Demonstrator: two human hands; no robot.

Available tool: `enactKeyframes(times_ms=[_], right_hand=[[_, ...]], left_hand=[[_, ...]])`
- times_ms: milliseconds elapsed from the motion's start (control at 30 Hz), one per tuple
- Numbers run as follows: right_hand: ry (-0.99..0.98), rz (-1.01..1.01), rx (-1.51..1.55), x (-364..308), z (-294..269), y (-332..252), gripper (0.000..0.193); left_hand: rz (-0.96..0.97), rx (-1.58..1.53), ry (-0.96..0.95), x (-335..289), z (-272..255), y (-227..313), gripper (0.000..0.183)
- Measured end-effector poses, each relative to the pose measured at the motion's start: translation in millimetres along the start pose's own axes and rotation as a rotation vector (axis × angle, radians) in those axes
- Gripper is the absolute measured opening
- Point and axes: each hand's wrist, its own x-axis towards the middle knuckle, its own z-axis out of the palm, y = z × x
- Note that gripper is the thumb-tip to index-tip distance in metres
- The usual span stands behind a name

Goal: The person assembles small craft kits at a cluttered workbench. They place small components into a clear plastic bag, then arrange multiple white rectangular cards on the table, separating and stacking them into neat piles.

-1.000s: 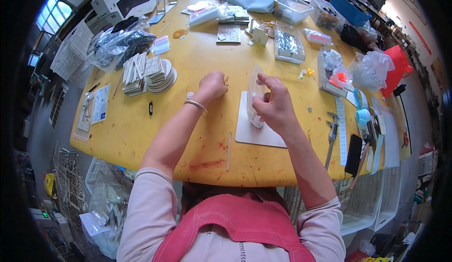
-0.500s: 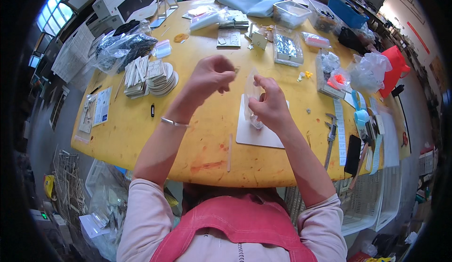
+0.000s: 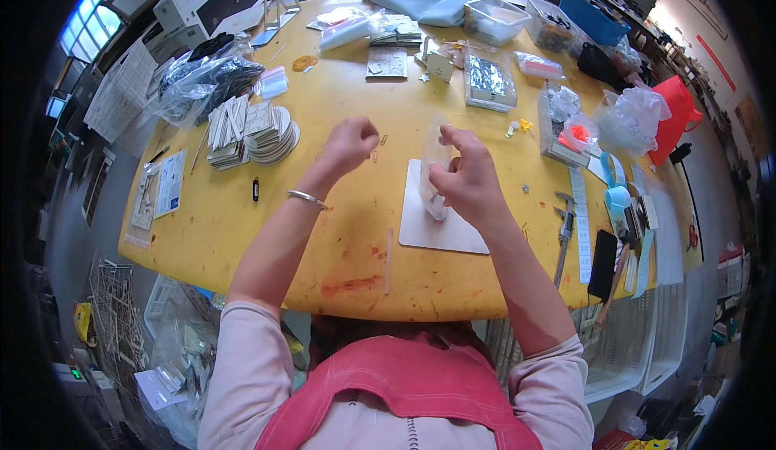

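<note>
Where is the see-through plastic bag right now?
In the head view, the clear plastic bag is just right of the middle, pinched upright in the right hand above the white mat on the yellow table.

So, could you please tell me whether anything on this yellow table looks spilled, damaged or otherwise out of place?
Nothing looks spilled or broken. The yellow table carries reddish stains near its front edge, which look like old marks rather than a fresh spill. The right hand holds a small clear bag above a white mat; the left hand is raised beside it.

My yellow worktop (image 3: 339, 232) carries a white mat (image 3: 440, 228), card stacks (image 3: 250, 131), a blue cloth (image 3: 420, 2) and clear boxes (image 3: 489, 78).
</note>
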Motion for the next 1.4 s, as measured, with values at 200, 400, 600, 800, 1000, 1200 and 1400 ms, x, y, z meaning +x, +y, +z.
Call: enactKeyframes(times_ms=[200,400,600,800,1000,1200,1400], right_hand=[[-0.022,0.034,0.005,-3,-6,-5,0.059],[-0.007,0.002,0.048,-5,-10,0,0.058],[-0.037,0.062,0.106,-6,-5,-4,0.059],[-0.050,0.089,0.128,-8,-3,-12,0.057],[-0.054,0.105,0.094,-12,-2,-19,0.054],[-0.034,0.072,0.066,-17,-1,-11,0.057],[-0.035,0.043,0.025,-10,9,-9,0.060]], left_hand=[[-0.179,0.447,0.029,5,45,-37,0.024],[-0.109,0.311,0.140,33,49,-41,0.021],[-0.239,0.505,0.032,59,63,-46,0.021],[-0.152,0.618,-0.007,53,70,-32,0.023],[-0.033,0.613,0.059,29,72,-40,0.027],[0.067,0.029,0.326,7,32,-16,0.017],[0.381,-0.437,0.274,-46,12,86,0.013]])
